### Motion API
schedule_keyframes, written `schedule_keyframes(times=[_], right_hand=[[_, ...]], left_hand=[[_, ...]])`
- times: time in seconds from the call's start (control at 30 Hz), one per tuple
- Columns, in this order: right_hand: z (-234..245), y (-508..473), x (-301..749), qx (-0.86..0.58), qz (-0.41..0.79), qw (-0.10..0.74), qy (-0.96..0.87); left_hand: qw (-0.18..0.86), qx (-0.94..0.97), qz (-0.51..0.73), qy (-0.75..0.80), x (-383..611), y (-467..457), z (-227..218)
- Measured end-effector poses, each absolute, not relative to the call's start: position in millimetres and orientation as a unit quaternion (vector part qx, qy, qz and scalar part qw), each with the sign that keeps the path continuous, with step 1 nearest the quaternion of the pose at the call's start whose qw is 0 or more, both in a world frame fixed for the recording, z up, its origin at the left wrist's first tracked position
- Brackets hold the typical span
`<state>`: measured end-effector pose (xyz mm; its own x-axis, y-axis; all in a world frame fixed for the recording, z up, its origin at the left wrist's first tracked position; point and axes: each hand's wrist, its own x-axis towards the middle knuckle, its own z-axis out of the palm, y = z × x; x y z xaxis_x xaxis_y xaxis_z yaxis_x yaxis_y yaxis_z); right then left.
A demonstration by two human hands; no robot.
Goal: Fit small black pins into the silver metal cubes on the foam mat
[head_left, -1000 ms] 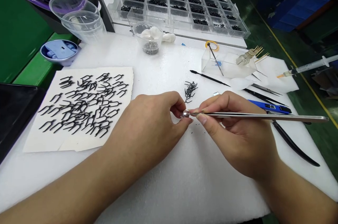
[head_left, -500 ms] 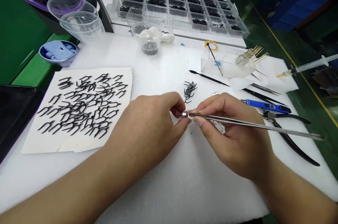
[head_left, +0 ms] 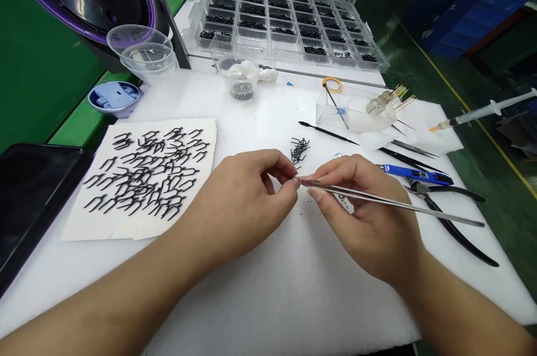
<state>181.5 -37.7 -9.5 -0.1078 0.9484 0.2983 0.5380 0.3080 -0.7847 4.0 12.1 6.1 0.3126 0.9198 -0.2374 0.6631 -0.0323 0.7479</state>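
Note:
My left hand (head_left: 241, 208) is closed in a pinch, thumb against forefinger, on a small shiny metal piece (head_left: 297, 179) that its fingertips mostly cover. Long metal tweezers (head_left: 413, 209) rest in my right hand (head_left: 373, 227), squeezed between thumb and fingers. Their tips meet the metal piece at my left fingertips. Just beyond my hands lies a little heap of thin black forked pieces (head_left: 299, 150). To the left, a white card (head_left: 78, 227) carries many larger black fork-shaped pieces (head_left: 140, 177). A partly covered small item lies under my right hand.
A clear compartment box (head_left: 285, 39) of black parts stands at the back, near clear cups (head_left: 146, 60) and a blue bowl (head_left: 114, 107). On the right lie cutting pliers (head_left: 457, 222), a blue pen-like tool (head_left: 419, 174), a syringe (head_left: 478, 114) and a clear tray (head_left: 335, 113).
The view has shifted slightly, so the table things sit lower and the card farther right. The tweezers have turned a little in my right hand. Both hands keep their hold, and the metal piece shows less.

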Motion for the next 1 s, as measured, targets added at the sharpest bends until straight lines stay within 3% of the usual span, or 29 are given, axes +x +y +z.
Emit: schedule_keyframes(times=[0.43, 0.67, 0.73, 0.83, 1.0], right_hand=[[-7, -37, 185, -0.513, 0.280, 0.411, -0.700], [-11, -15, 209, -0.478, 0.284, 0.579, -0.596], [-13, -6, 215, -0.454, 0.272, 0.594, -0.606], [-15, 1, 216, -0.479, 0.216, 0.543, -0.655], [-7, 2, 201, -0.537, 0.228, 0.294, -0.757]], left_hand=[[0.402, 0.689, 0.149, 0.585, 5, 16, 9], [0.436, 0.664, 0.156, 0.587, -6, 21, 1], [0.449, 0.657, 0.159, 0.585, -10, 24, 1], [0.467, 0.648, 0.177, 0.575, -14, 27, 1], [0.530, 0.612, 0.210, 0.548, -18, 26, 6]])
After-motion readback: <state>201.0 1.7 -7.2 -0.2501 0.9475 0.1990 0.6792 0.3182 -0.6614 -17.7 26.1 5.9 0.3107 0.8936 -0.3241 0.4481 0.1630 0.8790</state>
